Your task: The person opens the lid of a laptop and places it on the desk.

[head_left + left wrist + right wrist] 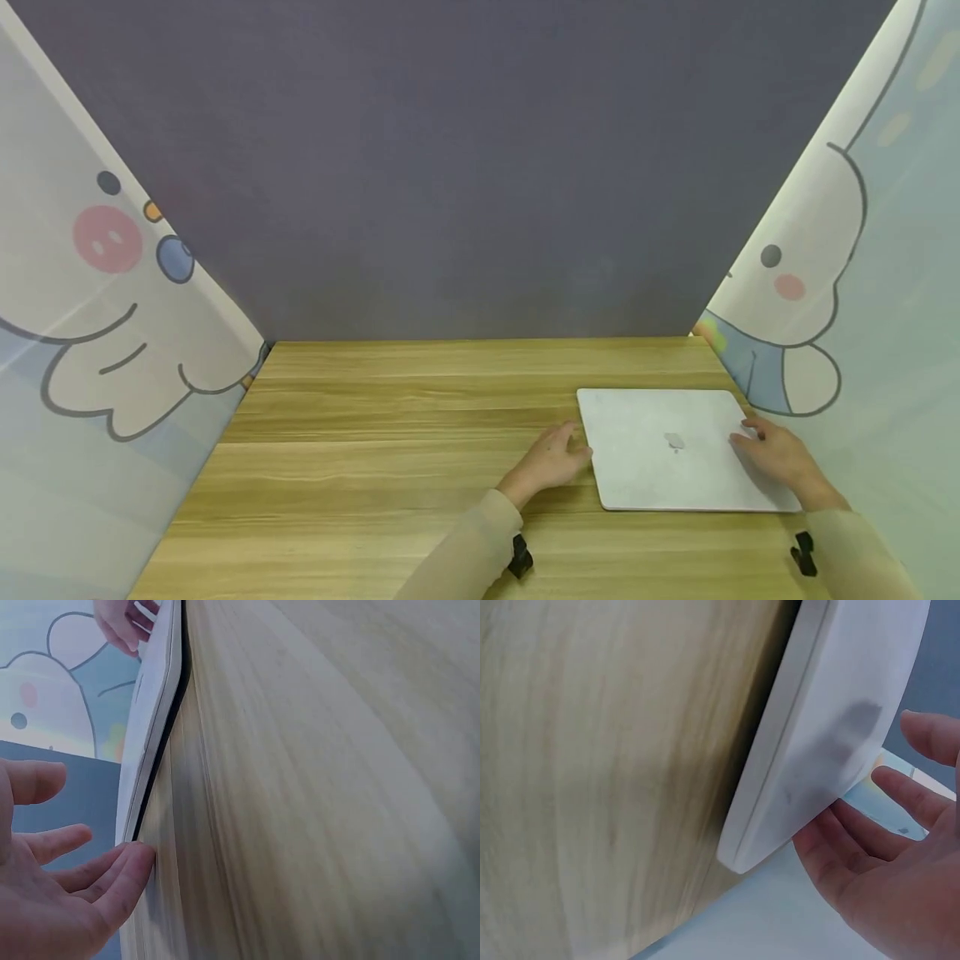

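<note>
A closed silver laptop (637, 467) with a logo on its lid lies flat on the wooden table, toward the right side. My left hand (551, 458) is at its left edge; in the left wrist view the lower fingertips (139, 855) meet the laptop's side low down, while the thumb stays apart from it. At the right edge is my right hand (780, 454). The right wrist view has its lower fingers (829, 847) against that edge, with the thumb off the lid and a shadow falling on the lid.
The wood-grain table (360, 467) stretches left of the laptop. A dark grey panel (480, 167) stands along the back. Cartoon-printed curtains (45, 483) hang at both sides, the right one close to my right hand. Each sleeve has a black wrist device (519, 557) near it.
</note>
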`<act>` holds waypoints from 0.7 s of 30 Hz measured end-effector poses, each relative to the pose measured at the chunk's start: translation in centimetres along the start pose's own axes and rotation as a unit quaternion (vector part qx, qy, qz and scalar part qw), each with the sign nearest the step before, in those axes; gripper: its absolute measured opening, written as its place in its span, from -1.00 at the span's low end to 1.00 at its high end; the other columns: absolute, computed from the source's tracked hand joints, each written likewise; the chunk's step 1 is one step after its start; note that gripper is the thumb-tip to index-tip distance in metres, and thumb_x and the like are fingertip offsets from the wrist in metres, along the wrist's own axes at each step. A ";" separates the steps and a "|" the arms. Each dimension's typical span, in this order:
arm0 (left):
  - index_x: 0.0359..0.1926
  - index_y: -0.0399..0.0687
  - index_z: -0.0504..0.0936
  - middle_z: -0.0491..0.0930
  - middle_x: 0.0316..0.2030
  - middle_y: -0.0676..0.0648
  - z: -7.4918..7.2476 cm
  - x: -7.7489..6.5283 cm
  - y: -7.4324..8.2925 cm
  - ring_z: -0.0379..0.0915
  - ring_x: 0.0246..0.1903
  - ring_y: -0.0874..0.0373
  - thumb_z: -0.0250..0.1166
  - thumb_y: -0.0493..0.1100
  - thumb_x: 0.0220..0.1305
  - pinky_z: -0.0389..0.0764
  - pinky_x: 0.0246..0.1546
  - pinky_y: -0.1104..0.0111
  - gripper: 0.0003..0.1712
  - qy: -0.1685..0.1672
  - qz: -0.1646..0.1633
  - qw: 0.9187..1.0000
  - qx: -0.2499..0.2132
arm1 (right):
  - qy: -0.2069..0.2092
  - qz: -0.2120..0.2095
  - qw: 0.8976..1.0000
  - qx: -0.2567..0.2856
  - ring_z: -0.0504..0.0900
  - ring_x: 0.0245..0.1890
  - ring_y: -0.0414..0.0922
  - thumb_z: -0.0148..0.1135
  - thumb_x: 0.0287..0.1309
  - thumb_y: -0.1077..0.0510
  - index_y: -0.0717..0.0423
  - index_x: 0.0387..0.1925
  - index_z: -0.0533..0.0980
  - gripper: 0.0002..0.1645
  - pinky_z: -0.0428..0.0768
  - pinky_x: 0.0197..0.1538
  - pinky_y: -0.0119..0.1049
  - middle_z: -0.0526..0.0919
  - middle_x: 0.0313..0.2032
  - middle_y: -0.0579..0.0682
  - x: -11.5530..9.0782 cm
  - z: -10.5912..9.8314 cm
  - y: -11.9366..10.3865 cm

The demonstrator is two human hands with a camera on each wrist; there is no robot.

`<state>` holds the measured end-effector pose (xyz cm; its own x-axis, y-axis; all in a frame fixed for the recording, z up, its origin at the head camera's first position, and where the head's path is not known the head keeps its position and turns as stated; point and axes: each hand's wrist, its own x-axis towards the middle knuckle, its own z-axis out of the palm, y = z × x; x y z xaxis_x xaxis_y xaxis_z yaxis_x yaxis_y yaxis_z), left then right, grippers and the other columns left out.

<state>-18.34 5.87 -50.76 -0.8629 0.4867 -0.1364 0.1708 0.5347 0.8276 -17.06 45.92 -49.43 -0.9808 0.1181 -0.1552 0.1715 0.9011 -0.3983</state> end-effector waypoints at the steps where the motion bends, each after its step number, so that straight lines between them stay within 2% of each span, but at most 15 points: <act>1: 0.47 -0.02 0.34 0.31 0.45 -0.11 0.1 0.1 0.0 0.17 0.45 -0.11 0.14 0.11 0.50 0.35 0.36 -0.06 -0.35 0.002 0.000 1.000 0.000 | -0.003 0.007 1.000 0.003 0.35 0.11 0.62 0.04 0.45 -0.11 0.64 0.23 0.25 -0.18 0.43 0.10 0.40 0.29 0.15 0.74 0.0 0.0 0.0; 8: 0.43 -0.03 0.41 0.38 0.40 -0.05 1.0 0.6 0.4 0.20 0.44 -0.03 0.16 0.07 0.49 0.35 0.38 0.08 -0.40 0.005 0.006 1.000 -0.006 | -0.015 0.023 1.000 0.012 0.35 0.11 0.62 0.05 0.43 -0.11 0.63 0.23 0.23 -0.18 0.44 0.11 0.39 0.27 0.15 0.75 0.0 0.0 -0.1; 15: 0.41 -0.02 0.43 0.36 0.40 -0.03 1.7 0.8 1.1 0.20 0.44 -0.03 0.18 0.08 0.46 0.35 0.37 0.06 -0.40 0.010 -0.018 0.999 -0.027 | -0.023 0.030 0.999 0.018 0.35 0.12 0.61 0.04 0.43 -0.11 0.62 0.24 0.23 -0.18 0.44 0.11 0.39 0.26 0.16 0.74 0.2 -0.1 -0.2; 21: 0.37 -0.11 0.46 0.45 0.32 -0.06 2.2 1.1 1.6 0.32 0.36 0.00 0.21 0.04 0.43 0.42 0.31 0.16 -0.41 0.021 -0.009 1.000 -0.019 | -0.029 0.037 0.999 0.026 0.33 0.14 0.61 0.05 0.42 -0.14 0.60 0.26 0.24 -0.16 0.45 0.11 0.39 0.23 0.19 0.75 0.3 -0.1 -0.2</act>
<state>-18.02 8.78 -50.73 -0.8846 0.4481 -0.1292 0.1382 0.5164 0.8451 -17.41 45.84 -49.32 -0.9584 0.1582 -0.2375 0.2497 0.8676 -0.4299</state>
